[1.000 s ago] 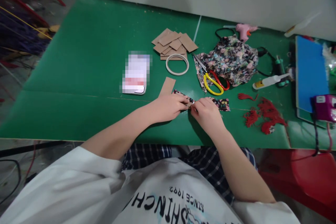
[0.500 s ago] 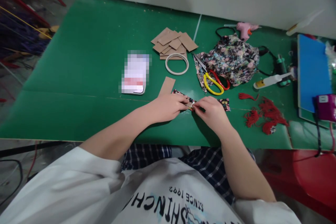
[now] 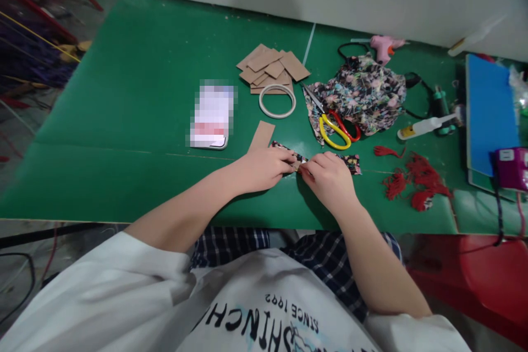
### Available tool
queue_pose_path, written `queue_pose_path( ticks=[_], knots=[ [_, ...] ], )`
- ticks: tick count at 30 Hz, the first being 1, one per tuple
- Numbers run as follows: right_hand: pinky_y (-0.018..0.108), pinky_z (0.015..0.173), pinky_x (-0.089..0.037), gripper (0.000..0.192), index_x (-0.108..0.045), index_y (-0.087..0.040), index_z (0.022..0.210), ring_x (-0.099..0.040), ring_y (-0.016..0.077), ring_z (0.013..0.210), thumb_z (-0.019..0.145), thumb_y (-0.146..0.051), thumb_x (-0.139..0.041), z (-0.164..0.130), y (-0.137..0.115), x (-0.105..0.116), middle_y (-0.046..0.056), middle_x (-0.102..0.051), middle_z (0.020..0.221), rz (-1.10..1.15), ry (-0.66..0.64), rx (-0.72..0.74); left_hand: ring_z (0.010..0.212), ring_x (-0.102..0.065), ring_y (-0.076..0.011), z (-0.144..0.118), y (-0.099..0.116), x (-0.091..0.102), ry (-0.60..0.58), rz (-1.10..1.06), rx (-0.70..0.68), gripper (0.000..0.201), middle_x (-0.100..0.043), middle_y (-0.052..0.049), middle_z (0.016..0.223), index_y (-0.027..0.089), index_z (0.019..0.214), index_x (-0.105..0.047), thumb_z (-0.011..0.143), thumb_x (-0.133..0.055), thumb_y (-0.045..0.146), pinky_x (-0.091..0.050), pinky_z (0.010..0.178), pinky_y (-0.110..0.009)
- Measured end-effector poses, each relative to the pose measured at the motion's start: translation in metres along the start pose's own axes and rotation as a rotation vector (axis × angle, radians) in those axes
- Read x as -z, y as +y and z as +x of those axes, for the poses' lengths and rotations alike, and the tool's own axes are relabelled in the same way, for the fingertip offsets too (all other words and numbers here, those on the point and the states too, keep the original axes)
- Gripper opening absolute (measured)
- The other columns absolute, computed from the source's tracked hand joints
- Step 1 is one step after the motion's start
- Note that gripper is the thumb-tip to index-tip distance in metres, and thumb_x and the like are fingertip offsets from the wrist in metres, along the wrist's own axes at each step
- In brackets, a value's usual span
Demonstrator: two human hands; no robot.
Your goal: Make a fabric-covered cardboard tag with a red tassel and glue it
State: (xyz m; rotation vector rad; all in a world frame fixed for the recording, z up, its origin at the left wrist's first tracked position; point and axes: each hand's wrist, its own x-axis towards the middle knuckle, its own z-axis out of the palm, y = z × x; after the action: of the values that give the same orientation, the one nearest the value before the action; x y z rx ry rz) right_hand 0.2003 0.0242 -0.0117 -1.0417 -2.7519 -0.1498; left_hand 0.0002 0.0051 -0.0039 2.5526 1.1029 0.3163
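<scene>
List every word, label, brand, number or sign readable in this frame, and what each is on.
"SINCE 1992", upside down, on the white shirt.
"SHINCH", larger and upside down, on the same shirt; folds and the picture's edge may hide more letters.
Phone screen: pixelated, unreadable.
Yellow label on the white bottle: too small to read.
White label on the purple box: too blurred to read.

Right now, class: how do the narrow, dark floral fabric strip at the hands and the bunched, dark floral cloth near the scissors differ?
The narrow, dark floral fabric strip is small; the bunched, dark floral cloth is much larger.
The strip's visible right end lies flat, while the cloth is heaped in folds.
The right hand partly covers the strip; no hand touches the cloth.
Both have flower prints.
</scene>
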Motion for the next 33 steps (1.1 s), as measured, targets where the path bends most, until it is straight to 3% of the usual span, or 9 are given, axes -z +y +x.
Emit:
queue_pose_path(
  ticks=[11, 18, 33],
  knots=[
    [0.029, 0.065, -0.035, 0.023, -0.06, -0.017, 0.066, -0.045, 0.0167, 0.069, 0.085, -0.02, -0.048, 0.002, -0.002, -0.002, 0.005, -0.056, 0.067, -0.007, 0.034, -0.034, 0.113, -0.053, -0.0187, 0.0, 0.0, 0.0, 0.003, 0.007, -0.013, 0.032, -0.06, -0.006, 0.119, 0.018, 0.106, -0.065, 0.083, -0.044, 0.009, -0.042, 0.097, -0.032],
    [0.029, 0.067, -0.038, 0.021, -0.064, -0.015, 0.072, -0.048, 0.0157, 0.071, 0.086, -0.023, -0.049, -0.002, 0.008, -0.003, 0.005, -0.059, 0.07, 0.123, 0.069, -0.014, 0.116, -0.051, -0.0187, 0.0, 0.0, 0.0, 0.002, -0.005, -0.012, 0.033, -0.059, -0.006, 0.121, 0.018, 0.107, -0.064, 0.083, -0.044, 0.008, -0.041, 0.098, -0.032],
    [0.03, 0.063, -0.029, 0.018, -0.055, -0.017, 0.068, -0.045, 0.0175, 0.069, 0.083, -0.02, -0.046, 0.007, -0.01, 0.004, 0.004, -0.053, 0.066, -0.136, -0.011, -0.006, 0.111, -0.054, -0.0182, 0.0, 0.001, 0.002, 0.003, 0.018, -0.02, 0.03, -0.061, -0.007, 0.118, 0.016, 0.102, -0.067, 0.083, -0.045, 0.008, -0.043, 0.095, -0.03]
  ],
)
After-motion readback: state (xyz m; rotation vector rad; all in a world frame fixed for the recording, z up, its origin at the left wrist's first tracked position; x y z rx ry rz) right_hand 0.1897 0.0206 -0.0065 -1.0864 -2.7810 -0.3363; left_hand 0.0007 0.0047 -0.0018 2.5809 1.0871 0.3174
